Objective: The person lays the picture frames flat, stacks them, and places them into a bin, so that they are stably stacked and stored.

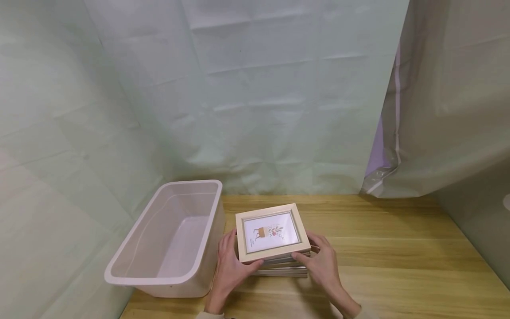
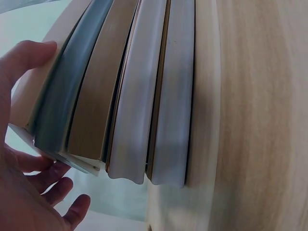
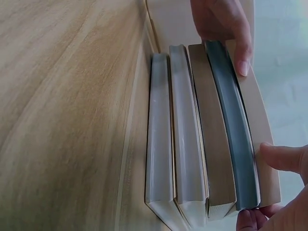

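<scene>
A pale wood picture frame [image 1: 272,234] with a potted-plant picture lies on top of a stack of several frames. My left hand [image 1: 231,268] grips its left corner, thumb along the near edge. The near right corner is held by my right hand [image 1: 323,266], thumb on the front edge and fingers along the side. Beneath it, in the right wrist view, are a blue-grey frame [image 3: 234,130], a brown frame [image 3: 214,130] and two whitish frames at the bottom, the lowest whitish frame [image 3: 159,130] resting on the table. The upper frames sit slightly askew over the lower ones.
A whitish plastic tub [image 1: 217,221] stands just left of my left hand, with nothing seen inside it. The wooden table [image 1: 398,248] extends to the right. Pale green sheeting [image 1: 271,110] hangs behind and at the left; a grey curtain [image 1: 450,110] hangs at the right.
</scene>
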`<state>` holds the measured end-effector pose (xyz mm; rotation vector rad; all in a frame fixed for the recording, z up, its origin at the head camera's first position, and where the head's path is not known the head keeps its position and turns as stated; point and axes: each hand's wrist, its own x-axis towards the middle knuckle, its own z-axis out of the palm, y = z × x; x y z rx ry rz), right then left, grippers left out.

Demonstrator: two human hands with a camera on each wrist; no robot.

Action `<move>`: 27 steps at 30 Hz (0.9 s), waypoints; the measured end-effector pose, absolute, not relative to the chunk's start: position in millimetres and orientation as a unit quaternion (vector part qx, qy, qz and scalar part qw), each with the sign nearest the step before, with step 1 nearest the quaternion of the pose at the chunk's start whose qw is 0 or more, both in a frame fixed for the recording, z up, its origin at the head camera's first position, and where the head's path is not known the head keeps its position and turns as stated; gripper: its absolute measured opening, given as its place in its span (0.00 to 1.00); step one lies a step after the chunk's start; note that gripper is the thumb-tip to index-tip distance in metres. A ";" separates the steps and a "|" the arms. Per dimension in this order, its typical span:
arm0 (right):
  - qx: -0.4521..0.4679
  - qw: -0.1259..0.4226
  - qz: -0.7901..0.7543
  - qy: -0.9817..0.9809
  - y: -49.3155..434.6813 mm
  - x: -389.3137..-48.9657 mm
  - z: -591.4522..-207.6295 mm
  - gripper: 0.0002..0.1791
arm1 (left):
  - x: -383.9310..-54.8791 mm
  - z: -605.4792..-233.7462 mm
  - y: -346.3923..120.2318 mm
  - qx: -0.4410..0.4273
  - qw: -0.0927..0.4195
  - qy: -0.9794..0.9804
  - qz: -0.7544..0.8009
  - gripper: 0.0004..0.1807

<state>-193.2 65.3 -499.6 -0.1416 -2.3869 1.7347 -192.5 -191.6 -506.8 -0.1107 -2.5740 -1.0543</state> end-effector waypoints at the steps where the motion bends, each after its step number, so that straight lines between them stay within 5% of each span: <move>1: -0.048 0.093 0.584 -0.805 65.3 -193.2 -499.9 0.40 | -193.1 -509.8 -192.1 -0.047 0.190 -0.909 -0.368 0.69; 8: -0.050 0.089 0.580 -0.808 65.6 -191.8 -499.6 0.40 | -210.5 -555.8 -203.1 -0.062 0.251 -0.902 -0.346 0.73; 16: -0.045 0.090 0.578 -0.810 65.8 -190.9 -501.7 0.40 | -217.0 -575.3 -207.3 -0.042 0.215 -0.906 -0.363 0.76; 23: -0.044 0.087 0.570 -0.816 67.2 -188.8 -502.8 0.39 | -189.7 -512.2 -184.8 -0.011 0.152 -0.915 -0.373 0.70; 27: -0.045 0.086 0.567 -0.818 67.7 -188.6 -503.7 0.40 | -191.3 -512.7 -185.0 -0.014 0.152 -0.915 -0.373 0.70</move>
